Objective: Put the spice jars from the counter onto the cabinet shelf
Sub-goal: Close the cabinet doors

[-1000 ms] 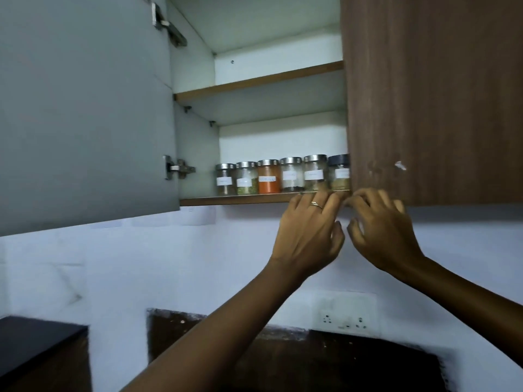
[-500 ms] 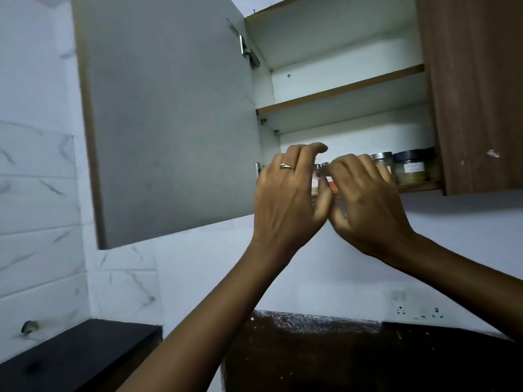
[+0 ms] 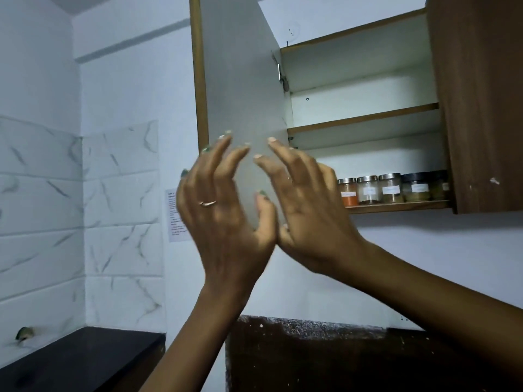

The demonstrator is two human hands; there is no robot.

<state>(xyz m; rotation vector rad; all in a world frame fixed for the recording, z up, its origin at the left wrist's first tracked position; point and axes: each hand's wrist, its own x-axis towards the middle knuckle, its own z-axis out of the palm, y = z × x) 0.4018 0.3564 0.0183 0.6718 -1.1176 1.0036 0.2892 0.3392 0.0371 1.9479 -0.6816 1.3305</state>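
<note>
With the spice jars (image 3: 392,188) lined up on the lower cabinet shelf (image 3: 402,206) at three o'clock, the empty, loosely spread left hand (image 3: 226,205) and right hand (image 3: 305,210), seemingly near the open door (image 3: 240,80), risk swinging it into a jar.

A single head-worn wide-angle view, tilted upward from below shelf height toward a wall cabinet (image 3: 478,103) at about 2 o'clock. The left hand (image 3: 226,213) and right hand (image 3: 308,216) fill the centre, very near the lens, with forearms entering from 5 and 6 o'clock. The open cabinet door (image 3: 240,89) stands at 12 o'clock, a dark counter (image 3: 76,357) lies low at 7 o'clock
</note>
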